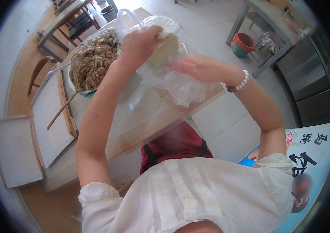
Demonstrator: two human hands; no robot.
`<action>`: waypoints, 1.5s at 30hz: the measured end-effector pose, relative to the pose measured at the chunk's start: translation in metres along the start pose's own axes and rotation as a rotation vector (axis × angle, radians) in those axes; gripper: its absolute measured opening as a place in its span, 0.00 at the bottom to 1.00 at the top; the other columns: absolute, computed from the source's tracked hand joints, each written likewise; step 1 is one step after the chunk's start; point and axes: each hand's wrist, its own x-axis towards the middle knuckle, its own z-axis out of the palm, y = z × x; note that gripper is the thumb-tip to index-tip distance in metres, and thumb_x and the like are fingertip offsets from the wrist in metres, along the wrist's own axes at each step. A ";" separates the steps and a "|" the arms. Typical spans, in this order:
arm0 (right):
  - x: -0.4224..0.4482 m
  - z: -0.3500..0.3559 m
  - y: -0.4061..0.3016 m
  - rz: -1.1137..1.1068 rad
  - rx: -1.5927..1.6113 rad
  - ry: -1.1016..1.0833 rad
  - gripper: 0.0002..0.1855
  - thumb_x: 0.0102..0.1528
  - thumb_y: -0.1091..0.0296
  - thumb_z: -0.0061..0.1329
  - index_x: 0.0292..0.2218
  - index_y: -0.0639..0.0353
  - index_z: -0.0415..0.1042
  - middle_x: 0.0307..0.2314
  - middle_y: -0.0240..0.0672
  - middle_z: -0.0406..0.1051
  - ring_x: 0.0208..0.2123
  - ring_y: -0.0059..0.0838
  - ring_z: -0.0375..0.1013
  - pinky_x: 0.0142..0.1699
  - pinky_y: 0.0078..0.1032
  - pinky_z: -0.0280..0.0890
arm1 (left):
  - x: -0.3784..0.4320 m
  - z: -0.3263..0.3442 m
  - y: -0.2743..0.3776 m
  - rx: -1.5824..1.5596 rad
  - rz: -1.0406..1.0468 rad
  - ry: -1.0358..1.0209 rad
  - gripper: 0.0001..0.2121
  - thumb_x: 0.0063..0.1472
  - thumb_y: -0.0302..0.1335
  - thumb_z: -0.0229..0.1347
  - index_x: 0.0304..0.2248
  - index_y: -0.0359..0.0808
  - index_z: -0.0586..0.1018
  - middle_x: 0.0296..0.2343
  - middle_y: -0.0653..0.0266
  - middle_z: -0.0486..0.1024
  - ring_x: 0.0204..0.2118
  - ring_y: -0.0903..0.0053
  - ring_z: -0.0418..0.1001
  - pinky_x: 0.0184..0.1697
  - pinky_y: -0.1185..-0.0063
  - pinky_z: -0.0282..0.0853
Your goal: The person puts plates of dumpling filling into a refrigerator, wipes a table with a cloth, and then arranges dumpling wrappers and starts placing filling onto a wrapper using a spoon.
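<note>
A pale yellow block of stacked dough wrappers (165,51) stands in an opened clear plastic bag (182,90) on the wooden table. My left hand (141,40) is at the stack's far left side, its fingertips gripping the upper edge. My right hand (194,67) is blurred beside the near right side of the stack; whether its fingers hold the plastic is unclear. Left of my left forearm, a large mound of brown minced filling (93,62) fills a white bowl, partly hidden by the arm. A wooden stick (61,111) leans out from the bowl's near side.
White-lined wooden trays (51,116) lie at the table's left. A plastic-wrapped white round item (163,21) sits behind the stack. A clear sheet (137,102) covers part of the tabletop (165,125). A lined bin (243,45) and a metal cabinet (307,72) stand at right.
</note>
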 end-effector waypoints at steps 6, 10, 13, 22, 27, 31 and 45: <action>0.019 0.003 0.008 0.103 0.666 0.354 0.19 0.61 0.64 0.31 0.45 0.69 0.65 0.38 0.38 0.68 0.41 0.27 0.68 0.48 0.23 0.63 | 0.016 -0.002 -0.017 -0.321 -0.165 -0.025 0.12 0.53 0.24 0.54 0.38 0.31 0.74 0.25 0.63 0.75 0.30 0.82 0.72 0.36 0.84 0.66; 0.031 0.002 0.005 0.085 0.962 0.449 0.19 0.61 0.65 0.32 0.45 0.71 0.64 0.36 0.40 0.68 0.39 0.25 0.68 0.47 0.23 0.64 | 0.024 -0.007 -0.016 -0.399 -0.215 -0.048 0.11 0.53 0.24 0.55 0.37 0.29 0.74 0.26 0.64 0.75 0.30 0.83 0.71 0.37 0.84 0.66; 0.039 0.000 0.003 0.087 1.018 0.452 0.19 0.60 0.63 0.33 0.45 0.70 0.64 0.37 0.39 0.68 0.39 0.24 0.68 0.46 0.22 0.64 | 0.028 -0.018 -0.013 -0.305 -0.218 -0.076 0.10 0.54 0.24 0.55 0.36 0.29 0.75 0.27 0.65 0.75 0.30 0.83 0.71 0.36 0.84 0.66; -0.056 0.005 -0.045 -0.253 -0.356 0.152 0.27 0.46 0.64 0.54 0.47 0.64 0.64 0.40 0.42 0.69 0.42 0.39 0.67 0.49 0.30 0.61 | 0.006 -0.119 0.016 -1.161 -0.406 0.203 0.09 0.54 0.22 0.54 0.35 0.28 0.74 0.29 0.61 0.74 0.28 0.81 0.73 0.32 0.84 0.70; -0.076 0.023 -0.079 -0.192 -0.374 0.394 0.36 0.41 0.66 0.59 0.50 0.64 0.60 0.44 0.44 0.66 0.47 0.38 0.64 0.50 0.29 0.60 | -0.043 -0.153 0.048 -1.229 -0.459 0.222 0.07 0.53 0.18 0.53 0.33 0.24 0.75 0.28 0.57 0.75 0.28 0.77 0.74 0.30 0.83 0.71; -0.034 0.050 -0.108 -0.498 -0.124 0.822 0.49 0.39 0.62 0.62 0.56 0.63 0.47 0.46 0.45 0.62 0.48 0.38 0.63 0.52 0.29 0.59 | -0.076 -0.173 0.052 -1.240 -0.476 0.146 0.07 0.53 0.19 0.54 0.32 0.24 0.75 0.27 0.58 0.75 0.27 0.78 0.74 0.32 0.83 0.71; 0.034 0.120 -0.125 -0.407 0.091 0.538 0.20 0.43 0.66 0.57 0.36 0.67 0.68 0.24 0.41 0.71 0.26 0.32 0.73 0.32 0.24 0.66 | -0.201 -0.159 0.052 -0.913 -0.518 0.145 0.18 0.51 0.23 0.58 0.41 0.27 0.71 0.32 0.64 0.74 0.33 0.85 0.70 0.37 0.85 0.68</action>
